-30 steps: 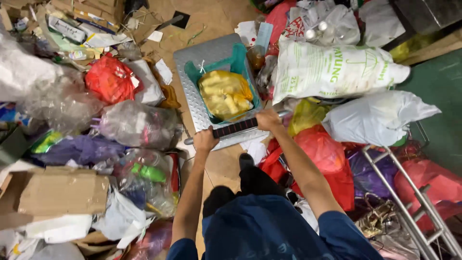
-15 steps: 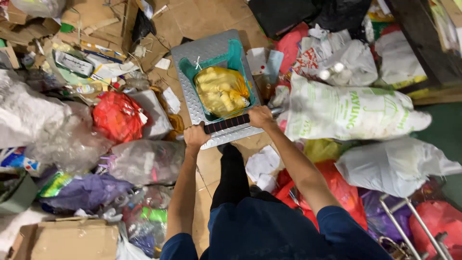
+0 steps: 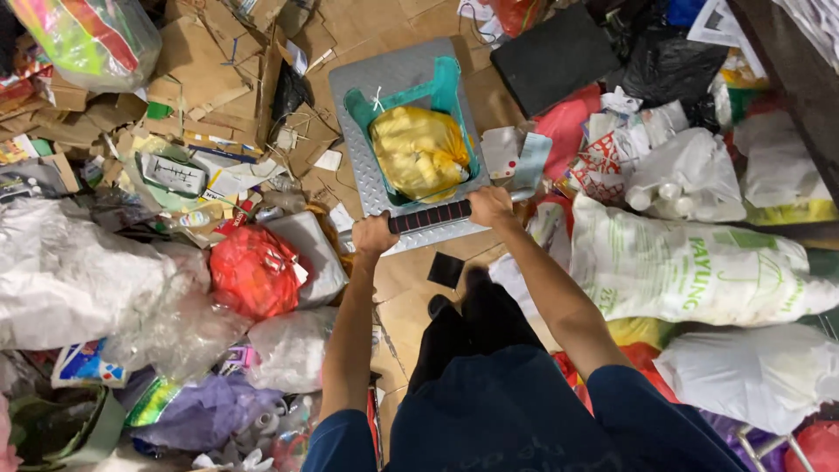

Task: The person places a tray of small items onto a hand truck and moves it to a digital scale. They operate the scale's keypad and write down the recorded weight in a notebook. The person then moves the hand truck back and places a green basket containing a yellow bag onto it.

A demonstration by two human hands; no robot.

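My left hand and my right hand both grip the dark handle bar of a grey platform cart in front of me. On the cart's metal deck stands a teal plastic basket holding a yellow bag stuffed with items. My dark trousers and blue top fill the lower middle of the view.
Flattened cardboard is piled at upper left. Clear, red and purple bags crowd the left side. A large white printed sack, more white bags and a black bag lie on the right. Brown floor shows under the cart.
The cart has rolled forward with both hands on its handle. The view has shifted, bringing more cardboard in on the left and moving the white sack lower right.
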